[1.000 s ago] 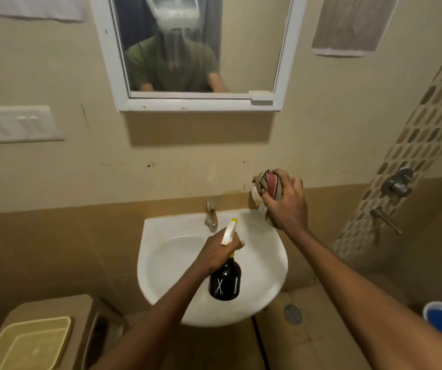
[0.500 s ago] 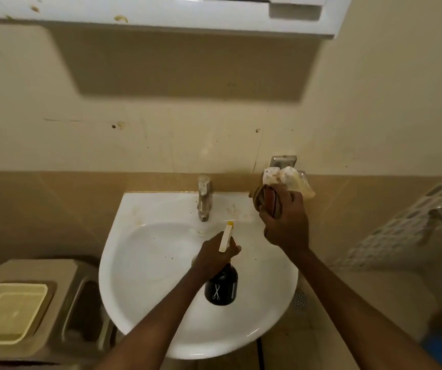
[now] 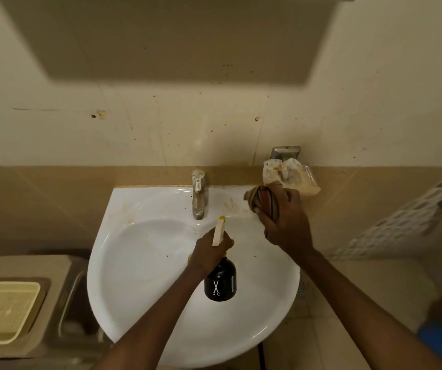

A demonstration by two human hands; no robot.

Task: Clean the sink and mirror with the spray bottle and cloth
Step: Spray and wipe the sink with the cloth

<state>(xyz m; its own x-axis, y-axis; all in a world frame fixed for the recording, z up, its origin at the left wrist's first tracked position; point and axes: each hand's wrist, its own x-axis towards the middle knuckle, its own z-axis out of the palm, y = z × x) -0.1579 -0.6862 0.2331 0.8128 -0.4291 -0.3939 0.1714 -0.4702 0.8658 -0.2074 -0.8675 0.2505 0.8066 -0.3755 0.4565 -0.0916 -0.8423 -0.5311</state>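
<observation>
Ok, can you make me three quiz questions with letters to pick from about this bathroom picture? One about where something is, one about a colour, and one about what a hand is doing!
1. Where is the tap?
A. At the sink's back edge
B. On the floor
C. In the yellow tray

2. What colour is the spray bottle?
A. Red
B. Black
C. Green

3. What is the right hand doing?
A. Hanging open
B. Turning the tap
C. Gripping a bunched cloth

Answers: A, it stands on the sink rim by the wall; B, its body is black; C, the fingers close round it.
</observation>
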